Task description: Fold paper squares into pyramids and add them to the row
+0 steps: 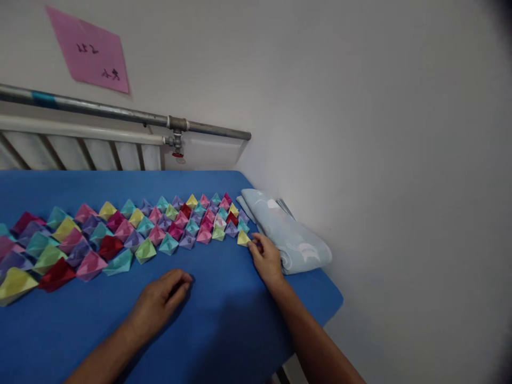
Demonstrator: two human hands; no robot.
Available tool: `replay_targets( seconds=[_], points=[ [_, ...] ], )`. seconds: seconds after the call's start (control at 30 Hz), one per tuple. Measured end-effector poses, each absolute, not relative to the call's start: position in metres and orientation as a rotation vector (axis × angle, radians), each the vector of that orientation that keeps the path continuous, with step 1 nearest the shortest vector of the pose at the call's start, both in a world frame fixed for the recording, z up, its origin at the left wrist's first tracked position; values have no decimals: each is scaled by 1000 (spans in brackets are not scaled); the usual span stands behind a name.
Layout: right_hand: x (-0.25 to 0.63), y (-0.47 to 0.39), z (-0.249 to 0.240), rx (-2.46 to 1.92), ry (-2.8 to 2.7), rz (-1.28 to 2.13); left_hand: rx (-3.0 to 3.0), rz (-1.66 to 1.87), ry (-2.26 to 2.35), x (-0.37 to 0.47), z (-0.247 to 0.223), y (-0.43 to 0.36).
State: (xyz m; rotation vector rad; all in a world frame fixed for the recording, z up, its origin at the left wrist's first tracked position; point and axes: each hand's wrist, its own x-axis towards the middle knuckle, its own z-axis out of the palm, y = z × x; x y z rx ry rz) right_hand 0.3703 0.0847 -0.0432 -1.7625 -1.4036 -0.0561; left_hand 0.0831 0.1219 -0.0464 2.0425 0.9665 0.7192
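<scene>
Several rows of folded paper boats (121, 231) in many colours stretch across the blue tabletop (208, 314). At the right end of the nearest row sits a yellow paper boat (242, 239). My right hand (265, 258) is on its right edge, with thumb and fingers closed at the paper. My left hand (163, 296) rests on the blue surface in front of the rows. Its fingers are loosely curled, a gap shows between thumb and forefinger, and nothing is in it.
A folded light-blue patterned cloth (290, 232) lies right of the boats, close beside my right hand. The wall (380, 186) borders the table on the right. Behind the table run a metal pipe (120, 113) with a red-handled valve (178, 149) and a white radiator (96, 153). A pink paper (94, 56) is on the wall.
</scene>
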Motion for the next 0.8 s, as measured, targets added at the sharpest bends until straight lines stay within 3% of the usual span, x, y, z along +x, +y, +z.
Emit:
replay_targets(
  seconds=[0.2, 0.4, 0.57, 0.73, 0.8],
  points=[
    [347, 56, -33, -1646, -1437, -89, 2051, 711, 947, 86, -46, 121],
    [286, 41, -37, -1205, -2272, -80, 2018, 651, 901, 83, -42, 118],
    [260, 50, -45, -1089, -2303, -148, 1990, 665, 904, 83, -35, 116],
    [247, 55, -50, -1019, -2356, -132, 1920, 791, 860, 69, 25, 103],
    [239, 55, -49, -1046, -2362, -114, 1809, 1056, 784, 50, 58, 92]
  ],
)
